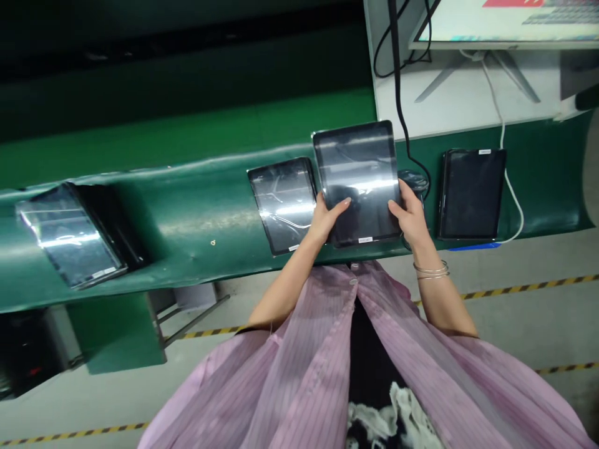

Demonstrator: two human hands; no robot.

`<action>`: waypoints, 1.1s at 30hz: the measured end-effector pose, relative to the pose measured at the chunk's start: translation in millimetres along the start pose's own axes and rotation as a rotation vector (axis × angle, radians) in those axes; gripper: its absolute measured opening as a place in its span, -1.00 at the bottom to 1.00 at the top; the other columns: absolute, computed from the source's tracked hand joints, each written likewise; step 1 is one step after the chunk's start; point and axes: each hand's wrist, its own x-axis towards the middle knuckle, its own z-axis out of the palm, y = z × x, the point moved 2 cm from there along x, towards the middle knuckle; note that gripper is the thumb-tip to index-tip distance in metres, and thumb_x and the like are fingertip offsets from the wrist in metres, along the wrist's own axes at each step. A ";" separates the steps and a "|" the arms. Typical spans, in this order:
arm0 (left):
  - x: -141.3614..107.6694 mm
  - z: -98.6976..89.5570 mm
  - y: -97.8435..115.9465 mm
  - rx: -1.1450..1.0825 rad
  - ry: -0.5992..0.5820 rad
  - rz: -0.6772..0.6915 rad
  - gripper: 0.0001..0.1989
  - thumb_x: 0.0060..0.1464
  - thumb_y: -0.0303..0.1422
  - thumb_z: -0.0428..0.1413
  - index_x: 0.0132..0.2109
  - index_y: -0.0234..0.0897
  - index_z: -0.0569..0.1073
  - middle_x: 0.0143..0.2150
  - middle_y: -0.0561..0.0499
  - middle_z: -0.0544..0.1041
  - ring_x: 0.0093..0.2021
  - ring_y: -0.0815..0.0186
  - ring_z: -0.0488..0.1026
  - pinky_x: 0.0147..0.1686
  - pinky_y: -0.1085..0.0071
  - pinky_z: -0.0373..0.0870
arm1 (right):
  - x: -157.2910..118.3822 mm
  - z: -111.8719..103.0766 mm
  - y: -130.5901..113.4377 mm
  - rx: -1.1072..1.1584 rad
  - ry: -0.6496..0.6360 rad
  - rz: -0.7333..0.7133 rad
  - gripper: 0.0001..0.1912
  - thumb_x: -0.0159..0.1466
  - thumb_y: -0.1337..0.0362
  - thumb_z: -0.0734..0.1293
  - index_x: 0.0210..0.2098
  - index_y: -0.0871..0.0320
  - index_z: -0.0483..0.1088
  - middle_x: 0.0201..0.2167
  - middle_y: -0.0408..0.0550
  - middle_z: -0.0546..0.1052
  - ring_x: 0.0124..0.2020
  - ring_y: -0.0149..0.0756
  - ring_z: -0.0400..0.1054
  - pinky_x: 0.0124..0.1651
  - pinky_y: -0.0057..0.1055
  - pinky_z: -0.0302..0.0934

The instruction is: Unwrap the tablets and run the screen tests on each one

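Observation:
Between my two hands is a dark tablet (358,181) with a glossy screen and a small white label at its lower edge. My left hand (325,218) grips its left side, thumb on the screen. My right hand (409,215) grips the right side the same way; the fingers beneath are hidden. Just left of it, a second tablet (283,206) lies on the green mat, close to my left hand. Behind my right hand sits a dark, partly hidden object (414,181) by a black cable.
A stack of tablets (472,193) lies at the right, with a white cable (515,199) beside it. More tablets (77,234) lean in a pile at the far left. A monitor (510,45) stands on a white surface (440,115) at the back right. The green mat (201,212) ends near my body.

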 end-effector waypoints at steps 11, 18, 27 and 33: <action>4.2 2.8 -6.1 0.101 -0.079 0.051 -0.40 -0.09 -0.12 0.28 0.05 -0.28 0.34 0.07 -0.16 0.45 0.11 0.08 0.38 0.16 0.18 0.26 | 0.2 -1.5 16.4 -0.065 0.031 0.047 -0.42 0.20 0.10 0.29 0.17 0.09 0.15 0.18 0.01 0.29 0.19 -0.21 0.19 0.29 -0.17 0.03; -10.4 -95.8 -3.1 0.514 0.541 0.186 -0.58 0.07 -0.20 0.13 0.02 -0.35 0.33 -0.03 -0.20 0.46 -0.01 0.16 0.42 0.07 0.20 0.31 | -0.8 -2.1 21.3 -0.223 0.027 0.103 -0.42 0.27 0.05 0.21 0.21 0.12 0.06 0.23 0.07 0.22 0.25 -0.18 0.10 0.33 -0.07 -0.05; -17.0 -162.1 -48.4 0.672 0.576 -0.224 -0.38 -0.13 -0.10 0.28 -0.02 -0.45 0.34 -0.08 -0.28 0.48 -0.08 0.08 0.46 -0.07 0.23 0.37 | -0.5 -2.9 20.2 -0.302 0.048 0.030 -0.42 0.32 -0.04 0.16 0.20 0.16 0.09 0.21 0.13 0.25 0.24 -0.17 0.15 0.29 -0.08 0.04; -12.3 -170.6 -53.8 0.615 0.542 -0.212 -0.39 -0.23 -0.05 0.30 -0.12 -0.42 0.40 -0.15 -0.25 0.51 -0.12 0.05 0.47 -0.11 0.18 0.38 | -0.7 1.3 16.5 -0.463 0.093 0.003 -0.43 0.32 -0.01 0.16 0.19 0.21 0.14 0.15 0.17 0.33 0.16 -0.08 0.23 0.21 -0.02 0.13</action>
